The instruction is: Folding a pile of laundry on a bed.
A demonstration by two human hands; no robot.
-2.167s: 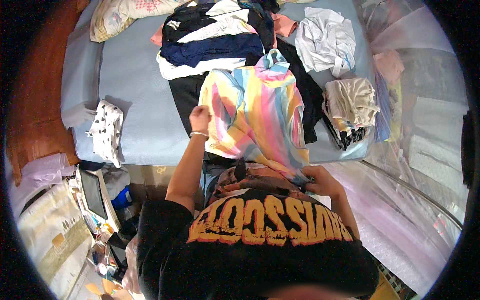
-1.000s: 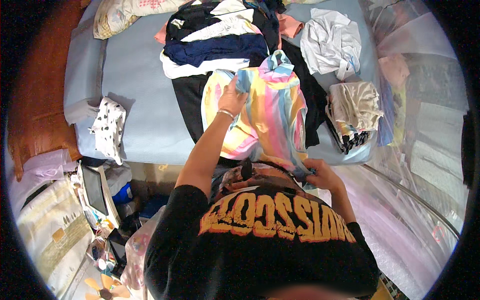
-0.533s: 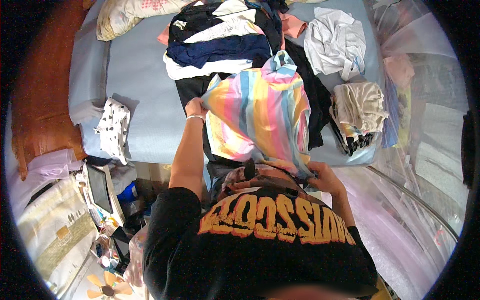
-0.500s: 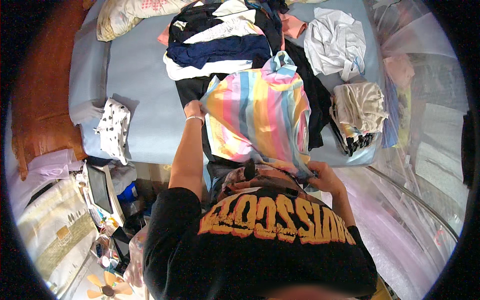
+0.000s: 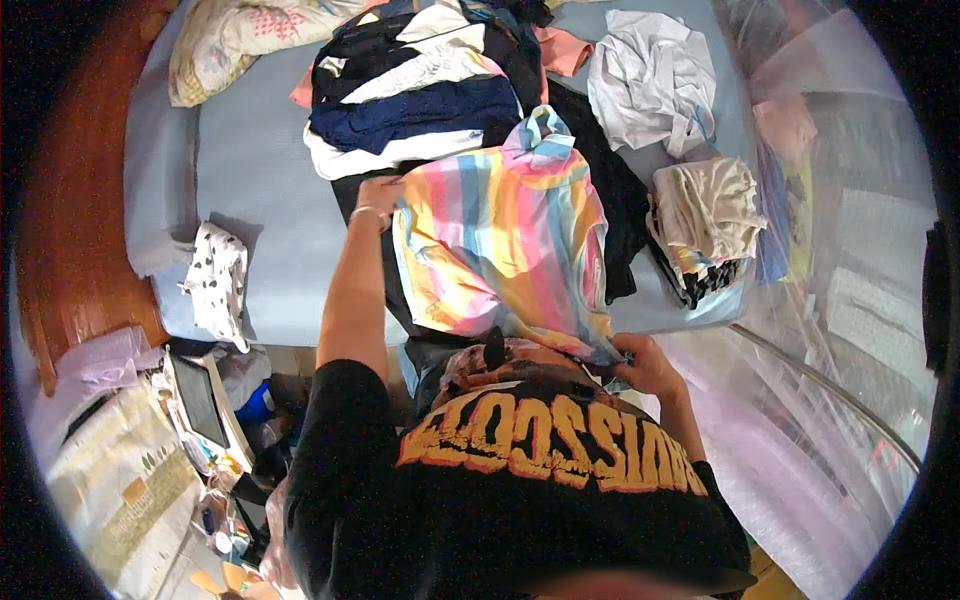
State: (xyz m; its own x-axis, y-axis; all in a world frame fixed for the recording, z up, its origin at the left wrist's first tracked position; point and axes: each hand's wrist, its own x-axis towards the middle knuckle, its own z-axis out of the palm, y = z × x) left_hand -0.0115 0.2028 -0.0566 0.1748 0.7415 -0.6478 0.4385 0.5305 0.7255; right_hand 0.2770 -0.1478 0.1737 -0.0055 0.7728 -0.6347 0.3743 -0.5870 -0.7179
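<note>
A pastel striped shirt [image 5: 500, 235] in pink, yellow, blue and white lies spread at the near side of the bed, its collar toward the far side. My left hand [image 5: 378, 197] is closed on the shirt's left edge near the top. Down at the bed's near edge, my right hand [image 5: 646, 364] grips the lower right corner, which is pulled toward me. Black garments [image 5: 617, 250] lie beneath and beside the shirt. Just beyond it is a heap of clothes with a navy garment [image 5: 415, 113] and white pieces.
A folded beige stack [image 5: 706, 208] and a crumpled white garment [image 5: 652, 80] lie on the right of the bed [image 5: 275, 200]. A black-spotted white cloth [image 5: 217, 280] is at the left. Sheer netting [image 5: 790, 440] hangs on the right. A cluttered shelf [image 5: 205, 400] stands lower left.
My left hand has moved up along the shirt's left edge, lifting that side slightly. The right hand still holds the lower corner. The whole view has shifted a little.
</note>
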